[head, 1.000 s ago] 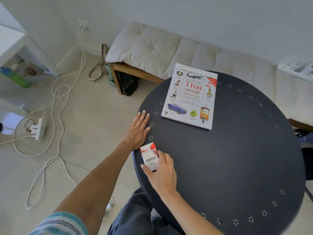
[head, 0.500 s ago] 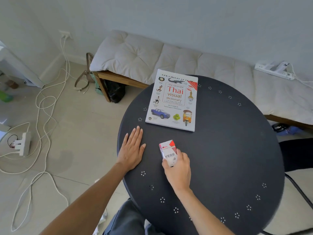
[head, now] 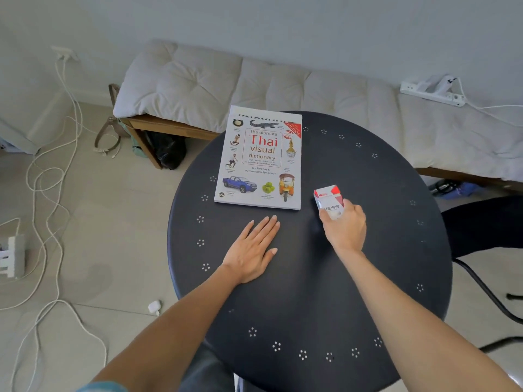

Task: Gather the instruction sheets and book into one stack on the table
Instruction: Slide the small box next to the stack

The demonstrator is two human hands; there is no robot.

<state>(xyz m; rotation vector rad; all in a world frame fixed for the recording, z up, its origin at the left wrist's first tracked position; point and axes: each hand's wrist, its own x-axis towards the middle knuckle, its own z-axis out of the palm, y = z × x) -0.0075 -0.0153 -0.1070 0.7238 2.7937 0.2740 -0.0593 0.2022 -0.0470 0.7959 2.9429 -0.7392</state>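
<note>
Head view, looking down on a round dark bench (head: 368,278) dotted with small clusters of punched holes around its rim. Near the far left edge of the bench, a book (head: 260,158), flat and cover up, its top corner reaching slightly past the bench edge. Readable on the cover: "the ultimate Thai visual dictionary", below it "Ian Fereday &" and a second author line too small to be sure of; red corner banner reading "AUDIO"; large letters along the top edge cut off and not legible. Around the title, small pictures: crocodile, blue pickup, green fruit, tuk-tuk, golden mask, figures in motion.

Just beside the book's near right corner, a small white and red box (head: 329,202) marked "VESS", tilted, gripped by the right hand (head: 343,226). Grip of that hand closed around the lower end of the box, thumb on the printed face, fingers wrapped behind; whether the box touches the bench, impossible to say. Left hand (head: 252,251) flat on the bench, palm down, fingers straight and together, pointing toward the book's near edge but apart from it; holding nothing.

Beyond the bench, a wooden daybed with a pale tufted cushion (head: 254,83), a white power strip (head: 433,90) lying on its right part. On the tiled floor at left, looping white cables (head: 51,193), and a small white earbud case (head: 154,306) close to the bench's left edge.
</note>
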